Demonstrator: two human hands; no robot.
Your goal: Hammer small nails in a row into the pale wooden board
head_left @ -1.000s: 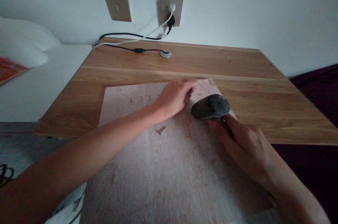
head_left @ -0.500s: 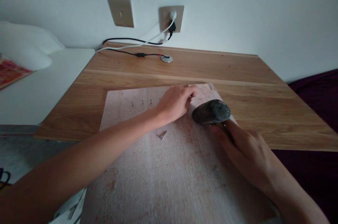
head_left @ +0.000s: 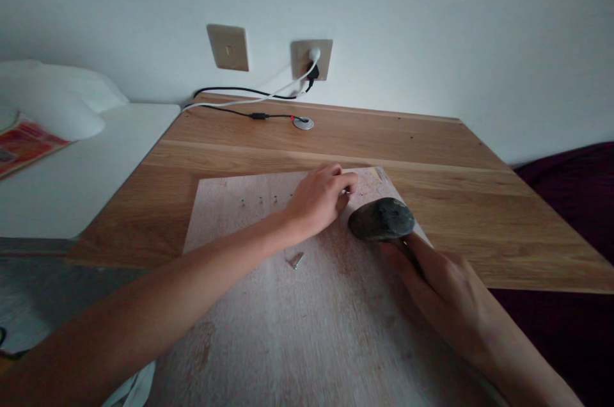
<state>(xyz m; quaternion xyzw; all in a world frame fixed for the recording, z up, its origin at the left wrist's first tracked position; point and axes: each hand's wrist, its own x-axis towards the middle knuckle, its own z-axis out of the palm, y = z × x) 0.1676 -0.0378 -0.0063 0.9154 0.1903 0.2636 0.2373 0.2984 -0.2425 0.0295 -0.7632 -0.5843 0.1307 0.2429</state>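
Note:
My left hand (head_left: 322, 199) rests on a whitish wooden board (head_left: 288, 324) near its far edge. Thumb and forefinger are pinched together on a nail, of which only a small metallic glint shows. My right hand (head_left: 444, 279) is closed round the handle of a hammer. The dark, worn hammer head (head_left: 381, 219) hangs over the board, just right of and nearer than my left fingertips. To the left of my left hand, several small nails (head_left: 261, 200) stand in a row in the board. A few loose silver nails (head_left: 297, 260) lie mid-board.
Under the board's far part is a wood-grain desk (head_left: 470, 221). Cables (head_left: 230, 106) run along its back to a wall socket (head_left: 323, 61) and a round grommet (head_left: 303, 123). At left, a white surface (head_left: 129, 138) bears a white bag (head_left: 62, 96) and a red packet (head_left: 29, 144).
The view has tilted slightly upward, so everything sits a little lower in the picture. Both hands and the hammer keep nearly the same places over the board.

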